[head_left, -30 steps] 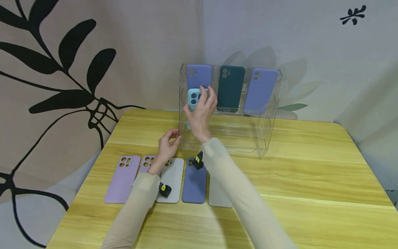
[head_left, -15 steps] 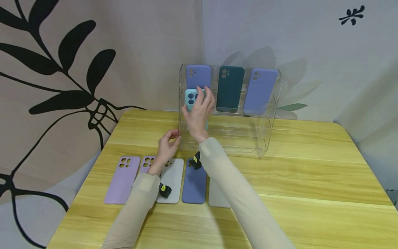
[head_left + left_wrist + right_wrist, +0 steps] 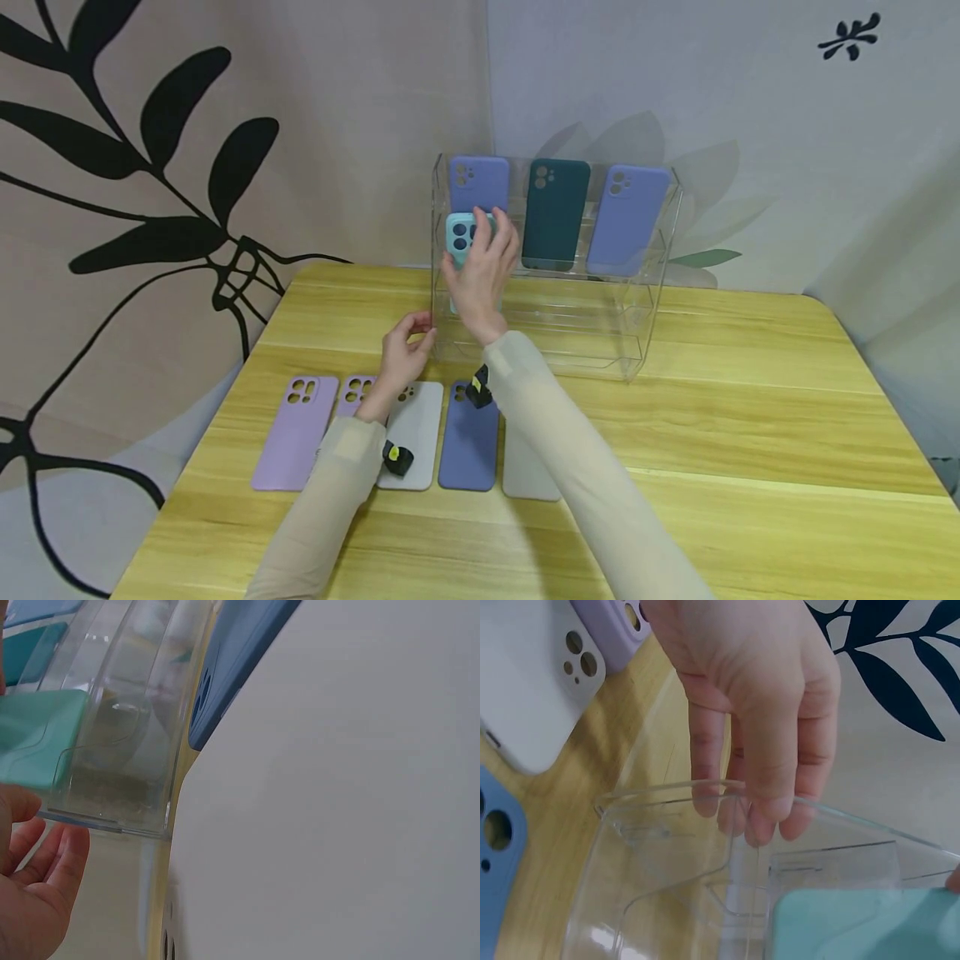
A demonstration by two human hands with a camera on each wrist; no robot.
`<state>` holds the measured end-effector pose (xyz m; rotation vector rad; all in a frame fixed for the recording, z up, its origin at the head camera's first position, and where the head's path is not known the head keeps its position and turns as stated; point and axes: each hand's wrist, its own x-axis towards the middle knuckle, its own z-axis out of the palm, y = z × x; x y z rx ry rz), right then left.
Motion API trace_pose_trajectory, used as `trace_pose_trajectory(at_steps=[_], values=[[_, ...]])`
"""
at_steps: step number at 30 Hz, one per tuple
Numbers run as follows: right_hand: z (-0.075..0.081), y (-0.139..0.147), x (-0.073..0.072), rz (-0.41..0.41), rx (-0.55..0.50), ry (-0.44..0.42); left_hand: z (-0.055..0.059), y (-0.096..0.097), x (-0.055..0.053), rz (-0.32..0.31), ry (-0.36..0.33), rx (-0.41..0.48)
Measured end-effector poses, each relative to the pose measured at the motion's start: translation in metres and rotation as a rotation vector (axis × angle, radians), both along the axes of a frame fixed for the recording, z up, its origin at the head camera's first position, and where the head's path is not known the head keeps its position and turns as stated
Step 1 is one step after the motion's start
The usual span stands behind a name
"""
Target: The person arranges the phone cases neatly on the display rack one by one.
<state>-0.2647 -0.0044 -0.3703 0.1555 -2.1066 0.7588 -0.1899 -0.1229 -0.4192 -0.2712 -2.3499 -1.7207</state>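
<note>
A clear stepped display rack [image 3: 637,346] stands on the wooden table. My right hand [image 3: 480,287] grips a mint-green phone case [image 3: 458,236] by its sides, upright at the rack's left end, fingers over its top right edge and thumb at its left. In the left wrist view the lower end of this mint case [image 3: 45,739] shows through the clear plastic. My left hand [image 3: 405,354] pinches the rack's left side wall; the right wrist view has that left hand [image 3: 769,712] with its thumb and fingers on the wall's edge. On the top step lean a periwinkle case [image 3: 478,185], a dark teal case [image 3: 557,217] and another periwinkle case [image 3: 628,221].
Several cases lie in a row before the rack: a lilac case [image 3: 296,433], a second lilac case [image 3: 356,392] partly under my left arm, a white case [image 3: 422,429], a blue case [image 3: 468,450] and a pale grey case [image 3: 527,471]. A patterned wall [image 3: 375,125] stands behind.
My right hand and the mint case have shifted slightly left, then stay almost in place. My left hand keeps its grip on the rack.
</note>
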Motion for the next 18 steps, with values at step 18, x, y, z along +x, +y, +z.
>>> trace_pose_trajectory(at_steps=[18], values=[[0.006, 0.026, 0.002, 0.097, 0.162, -0.003, 0.001, 0.0, 0.001, -0.001, 0.016, -0.007]])
